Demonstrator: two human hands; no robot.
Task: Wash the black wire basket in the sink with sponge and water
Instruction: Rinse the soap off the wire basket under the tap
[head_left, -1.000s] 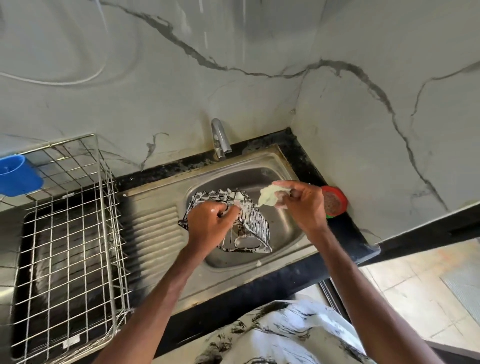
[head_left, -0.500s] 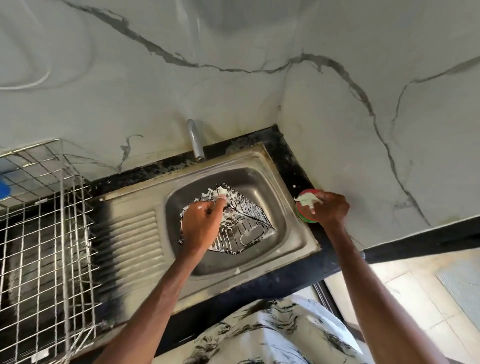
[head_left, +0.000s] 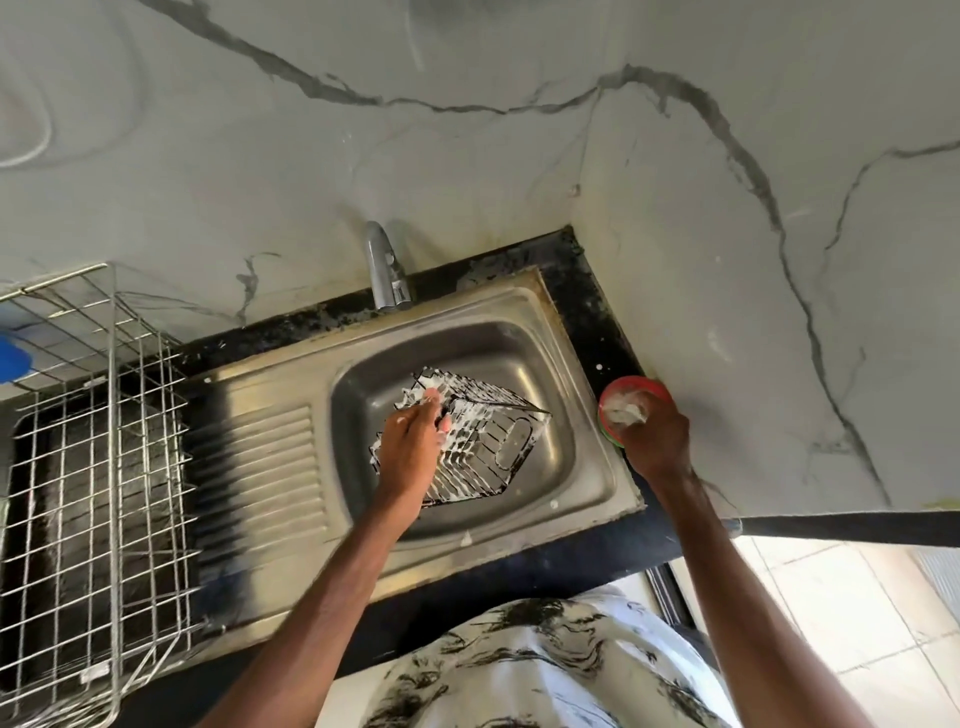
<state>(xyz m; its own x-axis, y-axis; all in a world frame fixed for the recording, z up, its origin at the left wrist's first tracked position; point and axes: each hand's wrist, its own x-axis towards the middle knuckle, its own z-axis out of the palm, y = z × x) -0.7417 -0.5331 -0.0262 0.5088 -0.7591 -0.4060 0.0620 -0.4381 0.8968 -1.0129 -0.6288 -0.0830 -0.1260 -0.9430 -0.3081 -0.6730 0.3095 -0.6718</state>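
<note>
Black wire basket (head_left: 488, 441), white with foam, sits tipped in the sink (head_left: 563, 374) under the left hand (head_left: 415, 447), whose fingers (head_left: 431, 410) curl round its wires to keep it still. Away from it, the right hand (head_left: 657, 441) squeezes the sponge (head_left: 626, 411) down into the red soap tub (head_left: 636, 383), likely for more soap.

Wire basket (head_left: 488, 441) lies tilted in the sink (head_left: 374, 374), left hand (head_left: 410, 452) gripping its left side. Faucet (head_left: 384, 270) behind the sink, drainboard (head_left: 260, 467) to its left, dish rack (head_left: 93, 493) left of that. Right of the sink, on the counter (head_left: 597, 312) against the wall, sits a tub (head_left: 634, 387) — right hand (head_left: 657, 441) holds a sponge (head_left: 626, 413) in it.
</note>
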